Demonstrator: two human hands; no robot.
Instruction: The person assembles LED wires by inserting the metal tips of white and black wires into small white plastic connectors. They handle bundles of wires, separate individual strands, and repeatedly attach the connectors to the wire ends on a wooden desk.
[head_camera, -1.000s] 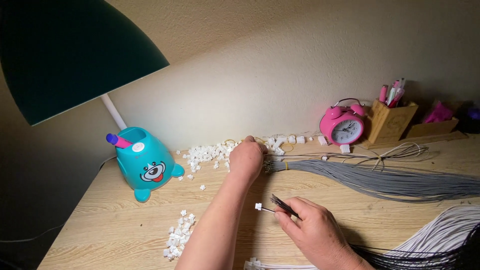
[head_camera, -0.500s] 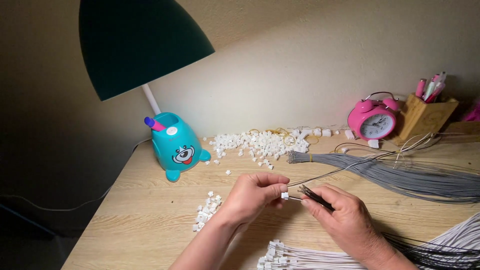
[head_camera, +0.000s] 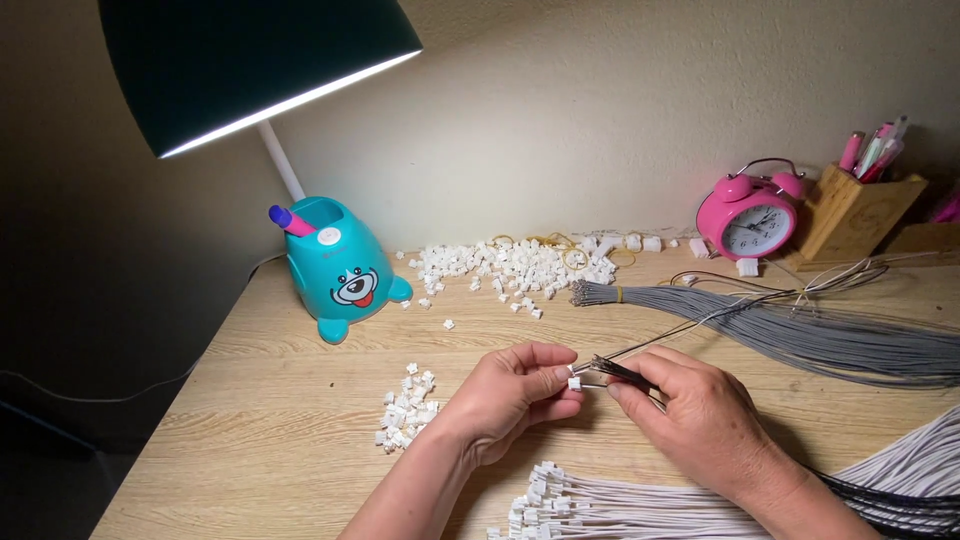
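The tabletop (head_camera: 280, 440) is light wood with a visible grain, set against a plain cream wall (head_camera: 600, 120); the room to the left of its left edge lies in deep shadow. A dark green lamp shade (head_camera: 250, 60) hangs over the rear left corner and lights the surface from above. Below it stands a teal dog-faced pen holder (head_camera: 345, 270). Near the front edge, at mid-width, the left hand (head_camera: 510, 395) has its grip pinched on a small white connector (head_camera: 574, 383), thumb and fingertips pressed together around it. The right hand (head_camera: 700, 415), just beside it, pinches a dark-tipped bunch of thin wires (head_camera: 625, 372) whose ends meet the connector. A small heap of white connectors (head_camera: 405, 408) lies left of the left hand; a larger scatter of white connectors (head_camera: 510, 265) lies along the rear edge by the wall. A bound bundle of grey wires (head_camera: 800, 335) runs toward the right edge. Finished white leads with connectors (head_camera: 600, 500) lie at the front edge beneath the hands. A pink alarm clock (head_camera: 752, 220) and a wooden pen box (head_camera: 860, 210) stand at the rear right corner.
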